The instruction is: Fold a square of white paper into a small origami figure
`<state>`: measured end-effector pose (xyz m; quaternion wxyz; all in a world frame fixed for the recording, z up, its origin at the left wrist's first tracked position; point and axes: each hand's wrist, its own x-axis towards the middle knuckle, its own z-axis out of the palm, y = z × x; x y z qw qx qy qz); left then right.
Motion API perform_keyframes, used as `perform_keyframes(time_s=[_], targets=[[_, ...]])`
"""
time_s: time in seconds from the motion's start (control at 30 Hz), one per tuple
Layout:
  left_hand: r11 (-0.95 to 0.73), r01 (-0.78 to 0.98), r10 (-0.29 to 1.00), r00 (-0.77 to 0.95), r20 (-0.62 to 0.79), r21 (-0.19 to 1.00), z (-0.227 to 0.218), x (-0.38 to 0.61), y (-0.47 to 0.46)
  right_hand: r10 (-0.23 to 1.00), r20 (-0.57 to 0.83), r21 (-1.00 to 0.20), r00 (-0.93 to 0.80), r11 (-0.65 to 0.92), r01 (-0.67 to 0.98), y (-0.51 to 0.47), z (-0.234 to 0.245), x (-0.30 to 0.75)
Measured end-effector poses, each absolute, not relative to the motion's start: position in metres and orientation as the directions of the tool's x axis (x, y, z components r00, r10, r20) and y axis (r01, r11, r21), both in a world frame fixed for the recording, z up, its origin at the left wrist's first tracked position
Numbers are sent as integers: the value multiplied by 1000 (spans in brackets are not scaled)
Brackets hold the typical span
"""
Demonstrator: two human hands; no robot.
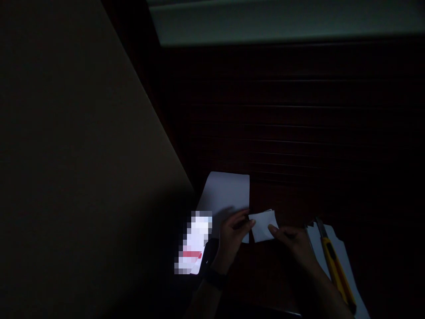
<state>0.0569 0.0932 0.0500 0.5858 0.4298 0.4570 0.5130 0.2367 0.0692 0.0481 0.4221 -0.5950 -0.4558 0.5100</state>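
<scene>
Between my two hands is a small folded piece of white paper (263,226), its layers slightly apart at the top right corner. My left hand (232,235) pinches its left edge with thumb and fingers, a dark band (216,278) around the wrist. On the right edge, my right hand (292,241) grips the paper with its thumb on top. Behind my left hand lies a larger white sheet (227,190). Right of my right hand, a yellow utility knife (335,266) with its blade showing rests on white papers (341,250).
A lit phone screen (195,243), partly blurred out, glows left of my left wrist. A pale wall or panel (83,133) borders the left side. Dark ridged wood (282,115) stands behind, with a pale ledge (285,22) at the top. The scene is very dim.
</scene>
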Motion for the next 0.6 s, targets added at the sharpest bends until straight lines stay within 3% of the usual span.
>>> perform_keyframes(time_s=[0.17,0.3,0.43,0.6], targets=[[93,-136,996,11,-93,986,38,58,95,977,-205,-979,-63,-204,20,69,52,231],[61,-106,998,23,-59,992,33,62,94,973,-228,-970,-41,-231,-71,71,47,228],[41,-61,998,46,-38,997,35,63,92,972,-235,-971,14,-235,-38,72,44,229],[57,-34,995,83,-54,998,38,60,92,986,-162,-986,-44,-161,34,74,46,231]])
